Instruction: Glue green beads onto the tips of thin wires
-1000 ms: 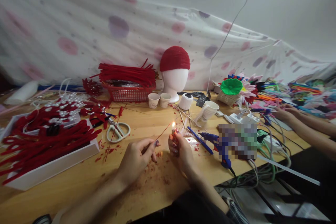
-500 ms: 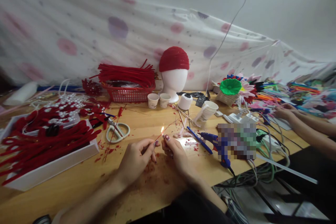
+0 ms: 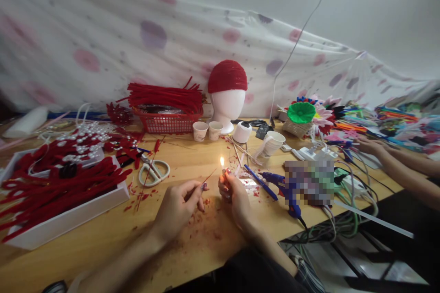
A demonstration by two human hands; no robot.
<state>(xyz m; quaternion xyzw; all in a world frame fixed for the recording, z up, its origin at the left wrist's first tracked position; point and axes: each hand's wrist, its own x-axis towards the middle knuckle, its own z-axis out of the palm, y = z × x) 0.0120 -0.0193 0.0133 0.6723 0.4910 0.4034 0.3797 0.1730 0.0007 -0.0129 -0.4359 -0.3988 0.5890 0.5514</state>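
Note:
My left hand (image 3: 180, 199) is closed in a pinch on a thin reddish wire or thread (image 3: 210, 176), whose free end points up and to the right. Just across from it, my right hand (image 3: 237, 199) grips a lighter (image 3: 225, 174), mostly hidden by the fingers. A small flame (image 3: 222, 162) burns upright at its top, a short gap to the right of the strand's tip. Red scraps (image 3: 207, 201) lie scattered on the wooden table (image 3: 185, 153) beneath and around both hands.
White-handled scissors (image 3: 153, 174) and a box of red fuzzy stems (image 3: 68, 210) lie left. Behind stand a red basket (image 3: 168, 122), paper cups (image 3: 200, 131) and a foam head (image 3: 227, 105). Rightward are a blue glue gun (image 3: 290, 192), cables and another person's hands (image 3: 369, 145).
My right hand has shifted a little right with the burning lighter, so the flame is farther from the strand. Less strand shows beyond my left fingers. The other person's hands moved slightly.

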